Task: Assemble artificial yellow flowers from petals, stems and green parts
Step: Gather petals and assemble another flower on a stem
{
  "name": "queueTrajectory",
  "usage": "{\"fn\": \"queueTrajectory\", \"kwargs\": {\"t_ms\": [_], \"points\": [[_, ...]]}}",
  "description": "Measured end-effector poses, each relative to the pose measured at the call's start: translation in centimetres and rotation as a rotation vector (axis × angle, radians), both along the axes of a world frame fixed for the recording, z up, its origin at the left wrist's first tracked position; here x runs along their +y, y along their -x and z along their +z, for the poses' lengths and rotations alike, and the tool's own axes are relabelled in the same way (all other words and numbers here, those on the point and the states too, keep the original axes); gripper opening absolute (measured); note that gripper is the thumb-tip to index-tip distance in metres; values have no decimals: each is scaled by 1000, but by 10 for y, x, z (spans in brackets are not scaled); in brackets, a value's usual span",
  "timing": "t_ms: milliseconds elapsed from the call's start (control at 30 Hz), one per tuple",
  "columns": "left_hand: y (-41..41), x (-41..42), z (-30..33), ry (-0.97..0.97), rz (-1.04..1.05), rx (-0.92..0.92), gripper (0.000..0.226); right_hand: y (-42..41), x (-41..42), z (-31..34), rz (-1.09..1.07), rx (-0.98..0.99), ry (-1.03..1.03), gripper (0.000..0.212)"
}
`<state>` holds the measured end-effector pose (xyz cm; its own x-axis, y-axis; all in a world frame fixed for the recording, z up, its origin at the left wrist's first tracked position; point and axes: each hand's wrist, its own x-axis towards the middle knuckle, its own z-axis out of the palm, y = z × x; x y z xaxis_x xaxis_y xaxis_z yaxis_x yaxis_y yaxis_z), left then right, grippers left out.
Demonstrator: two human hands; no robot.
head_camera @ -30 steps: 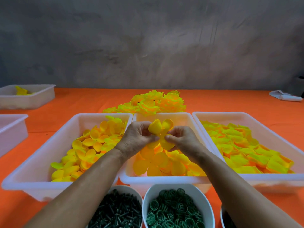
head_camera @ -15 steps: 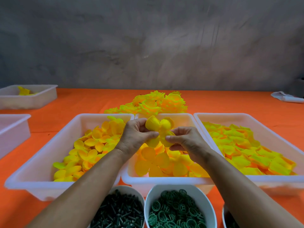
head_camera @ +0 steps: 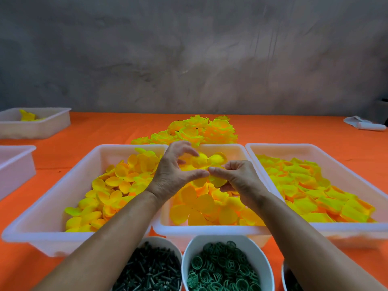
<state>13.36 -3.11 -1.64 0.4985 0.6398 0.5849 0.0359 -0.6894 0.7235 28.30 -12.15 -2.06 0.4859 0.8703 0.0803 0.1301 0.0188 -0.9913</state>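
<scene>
A small yellow flower piece (head_camera: 202, 163) with round petals sits between the left hand (head_camera: 174, 173) and the right hand (head_camera: 237, 179), pinched by both (part of it hides behind the fingers). Under the hands lies a pile of big round yellow petals (head_camera: 210, 204). To the left of the left hand are smaller yellow petals (head_camera: 113, 190). To the right of the right hand are flat yellow-green petals (head_camera: 310, 190). Past the hands lies a heap of finished yellow flowers (head_camera: 195, 131). Nearer than the hands, below the wrists, are dark green stems (head_camera: 151, 269) and round green rings (head_camera: 222, 267).
</scene>
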Motion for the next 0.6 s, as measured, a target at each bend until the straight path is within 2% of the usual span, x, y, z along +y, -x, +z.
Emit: {"fn": "queueTrajectory", "kwargs": {"t_ms": [100, 267, 400, 533, 600], "points": [[0, -4, 0, -124, -42, 139, 28, 2, -1, 0, 9, -29, -4, 29], [-1, -7, 1, -137, -67, 209, 36, 9, -3, 1, 74, -81, -53, 36], [-1, -7, 1, -48, -113, 184, 24, 9, -3, 2, 56, -80, -71, 36], [-2, -5, -2, -58, -126, 133, 11, 8, -2, 3, 47, -29, -81, 41], [-4, -3, -4, -65, -105, 109, 13, 9, -2, 3, 48, -17, -81, 46]]}}
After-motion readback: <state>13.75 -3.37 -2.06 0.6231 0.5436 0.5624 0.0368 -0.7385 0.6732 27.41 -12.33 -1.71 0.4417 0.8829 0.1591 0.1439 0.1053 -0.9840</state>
